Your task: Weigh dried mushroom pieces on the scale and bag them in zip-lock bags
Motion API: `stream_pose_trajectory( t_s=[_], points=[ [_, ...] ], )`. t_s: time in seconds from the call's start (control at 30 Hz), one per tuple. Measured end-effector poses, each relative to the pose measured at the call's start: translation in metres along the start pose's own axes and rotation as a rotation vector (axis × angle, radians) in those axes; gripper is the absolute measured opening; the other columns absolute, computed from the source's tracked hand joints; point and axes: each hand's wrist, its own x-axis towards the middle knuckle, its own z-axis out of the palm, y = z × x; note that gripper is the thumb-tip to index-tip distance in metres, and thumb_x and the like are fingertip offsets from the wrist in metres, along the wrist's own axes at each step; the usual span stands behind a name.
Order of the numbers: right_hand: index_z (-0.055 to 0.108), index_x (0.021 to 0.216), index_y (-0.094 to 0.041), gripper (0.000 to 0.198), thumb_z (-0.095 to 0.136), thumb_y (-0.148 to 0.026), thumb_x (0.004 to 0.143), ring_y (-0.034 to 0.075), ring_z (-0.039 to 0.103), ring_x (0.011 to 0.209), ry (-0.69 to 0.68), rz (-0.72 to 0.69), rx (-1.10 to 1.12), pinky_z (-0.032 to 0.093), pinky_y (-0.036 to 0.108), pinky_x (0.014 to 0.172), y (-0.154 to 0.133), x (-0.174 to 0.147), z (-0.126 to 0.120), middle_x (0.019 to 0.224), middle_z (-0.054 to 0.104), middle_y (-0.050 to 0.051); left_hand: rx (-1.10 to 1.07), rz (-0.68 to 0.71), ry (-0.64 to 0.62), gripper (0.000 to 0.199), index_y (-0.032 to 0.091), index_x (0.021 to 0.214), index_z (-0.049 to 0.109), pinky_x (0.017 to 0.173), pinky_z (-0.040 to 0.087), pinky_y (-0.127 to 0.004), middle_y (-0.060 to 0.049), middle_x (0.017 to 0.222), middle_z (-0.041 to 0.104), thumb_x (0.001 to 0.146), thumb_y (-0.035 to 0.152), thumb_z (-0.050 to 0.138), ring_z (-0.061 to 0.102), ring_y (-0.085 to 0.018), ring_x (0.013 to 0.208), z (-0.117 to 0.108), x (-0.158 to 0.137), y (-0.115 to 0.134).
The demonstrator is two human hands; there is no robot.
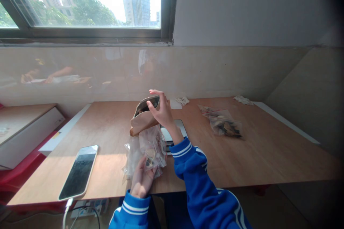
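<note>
My left hand is closed on a clear plastic zip bag with a few small pieces in it, near the front of the table. More clear plastic bags lie against it on the left. Over the mouth of a tan bag hovers my right hand, thumb and fingers apart with nothing visible between them. That bag stands gaping, and its contents are dark and hard to make out. Beneath my right wrist is a flat device with a whitish top, partly hidden by the arm and bags.
A filled zip bag of brownish dried pieces lies to the right. At left, a phone has a white cable plugged in. Crumpled paper and another scrap sit along the wall. The wooden table ends close to me.
</note>
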Motion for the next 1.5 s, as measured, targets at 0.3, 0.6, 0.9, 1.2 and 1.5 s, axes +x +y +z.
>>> stream_pose_trajectory(
  t_s=[0.3,0.6,0.9,1.2,1.5],
  points=[
    [0.054,0.075,-0.022,0.012,0.044,-0.023,0.084,0.014,0.053,0.063,0.067,0.549,0.32,0.047,0.027,0.062,-0.003,-0.103,-0.036,0.07,0.057,-0.001,-0.063,-0.028,-0.088,0.038,0.015,0.118,0.06,0.081,0.056,-0.035,-0.009,0.093,0.073,0.086,0.006,0.043,0.069,-0.022,0.092,-0.008,0.002,0.002],
    [0.067,0.101,-0.024,0.023,0.062,-0.032,0.081,0.02,0.061,0.085,-0.384,0.675,0.241,0.052,0.033,0.076,0.008,-0.148,-0.03,0.106,0.063,0.005,0.038,-0.036,-0.207,0.06,0.017,0.125,0.056,0.084,0.054,-0.034,-0.009,0.103,0.071,0.071,-0.005,0.041,0.067,-0.021,0.094,-0.005,-0.004,0.003],
    [0.062,0.113,-0.024,0.035,0.065,-0.031,0.08,0.023,0.059,0.103,-0.456,0.637,0.22,0.047,0.039,0.091,0.008,-0.155,-0.036,0.109,0.063,0.006,0.059,0.007,-0.19,0.065,0.019,0.128,0.053,0.082,0.054,-0.028,-0.007,0.102,0.07,0.071,-0.009,0.04,0.068,-0.017,0.089,-0.005,-0.005,0.0],
    [0.064,0.108,-0.027,0.032,0.067,-0.038,0.078,0.022,0.053,0.108,-0.501,0.657,0.158,0.038,0.041,0.103,0.01,-0.161,-0.04,0.113,0.056,0.004,0.109,0.048,-0.197,0.059,0.02,0.127,0.053,0.08,0.056,-0.024,-0.006,0.106,0.069,0.075,-0.009,0.048,0.069,-0.015,0.087,0.0,-0.009,0.001],
    [0.067,0.096,-0.026,0.02,0.067,-0.034,0.077,0.021,0.056,0.097,-0.487,0.614,0.201,0.045,0.038,0.093,0.011,-0.161,-0.036,0.104,0.057,0.003,0.046,0.044,-0.15,0.056,0.016,0.128,0.05,0.073,0.057,-0.022,-0.007,0.1,0.071,0.078,-0.009,0.044,0.07,-0.015,0.082,0.001,-0.008,0.002]
  ],
)
